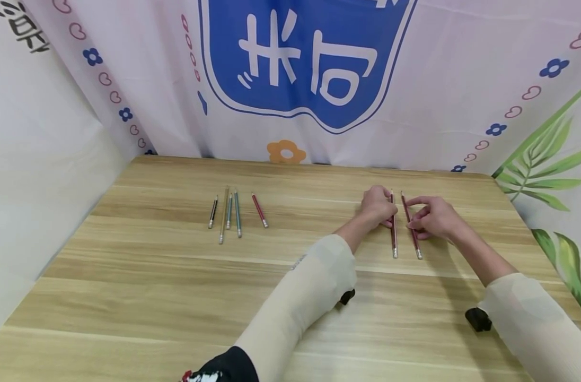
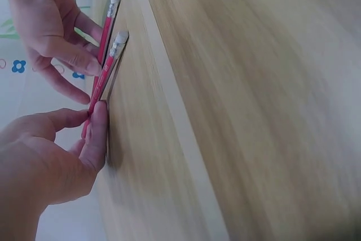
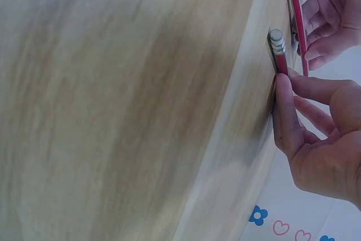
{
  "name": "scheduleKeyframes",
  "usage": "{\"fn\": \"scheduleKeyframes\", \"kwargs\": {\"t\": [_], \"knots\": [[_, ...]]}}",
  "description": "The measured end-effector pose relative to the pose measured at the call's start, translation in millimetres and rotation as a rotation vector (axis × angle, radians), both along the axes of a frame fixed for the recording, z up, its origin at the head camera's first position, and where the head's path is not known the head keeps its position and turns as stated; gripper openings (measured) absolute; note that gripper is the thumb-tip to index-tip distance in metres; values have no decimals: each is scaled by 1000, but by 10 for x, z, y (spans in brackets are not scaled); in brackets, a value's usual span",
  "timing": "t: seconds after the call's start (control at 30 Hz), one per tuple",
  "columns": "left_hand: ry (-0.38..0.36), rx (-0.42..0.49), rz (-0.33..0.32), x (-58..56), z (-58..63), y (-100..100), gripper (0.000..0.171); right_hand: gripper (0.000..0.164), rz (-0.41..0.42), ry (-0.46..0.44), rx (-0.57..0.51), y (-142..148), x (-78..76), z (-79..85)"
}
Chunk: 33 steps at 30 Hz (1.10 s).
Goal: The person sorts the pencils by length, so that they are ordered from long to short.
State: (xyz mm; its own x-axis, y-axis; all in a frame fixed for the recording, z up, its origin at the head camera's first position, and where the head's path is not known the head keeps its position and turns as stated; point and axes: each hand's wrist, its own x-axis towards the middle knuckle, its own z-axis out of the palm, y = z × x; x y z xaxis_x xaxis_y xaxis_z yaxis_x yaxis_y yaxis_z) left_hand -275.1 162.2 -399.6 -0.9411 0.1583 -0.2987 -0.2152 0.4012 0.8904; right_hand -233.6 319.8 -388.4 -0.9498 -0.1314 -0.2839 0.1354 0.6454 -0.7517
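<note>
Pale wood-grain tabletop [image 1: 128,297] stretches across the whole width, backed by a white printed cloth [image 1: 152,79]. Toward its left lies a loose group of pencils, their eraser ends toward the person. First comes a short black pencil [image 1: 213,212], then a long tan pencil [image 1: 223,216], next a short teal pencil [image 1: 229,211] and just beside it a longer teal pencil [image 1: 238,215]. A short red pencil [image 1: 259,210] lies a little apart from these four, slanting. Behind the middle, the cloth carries a blue emblem [image 1: 295,95] with white characters, and an orange flower [image 1: 273,151] at the table's far edge.

Well to the right of that group, the left hand [image 1: 377,206] pinches a long dark-red pencil [image 1: 394,236] between thumb and finger; its eraser end points toward the person. Just beside it is a second dark-red pencil [image 1: 416,246], at a slight slant, with a narrow gap between the two. The right hand [image 1: 436,217] holds this one between thumb and finger; the right wrist view shows the grip near the metal band and eraser. Both forearms wear cream sleeves [image 1: 300,292]. At the far right, green leaves [image 1: 553,170] are printed on white.
</note>
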Motion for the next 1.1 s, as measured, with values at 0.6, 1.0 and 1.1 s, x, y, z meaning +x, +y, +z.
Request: {"fn": "scheduleKeyframes", "kwargs": {"t": [0.6, 1.0, 1.1], "knots": [[153, -370, -55, -31, -62, 134, 18, 65, -10, 0, 10, -19, 4, 1], [178, -256, -92, 11, -72, 45, 38, 67, -17, -13, -12, -23, 5, 17], [176, -237, -105, 17, -86, 25, 40, 66, -16, -13, -13, -29, 6, 12]]}}
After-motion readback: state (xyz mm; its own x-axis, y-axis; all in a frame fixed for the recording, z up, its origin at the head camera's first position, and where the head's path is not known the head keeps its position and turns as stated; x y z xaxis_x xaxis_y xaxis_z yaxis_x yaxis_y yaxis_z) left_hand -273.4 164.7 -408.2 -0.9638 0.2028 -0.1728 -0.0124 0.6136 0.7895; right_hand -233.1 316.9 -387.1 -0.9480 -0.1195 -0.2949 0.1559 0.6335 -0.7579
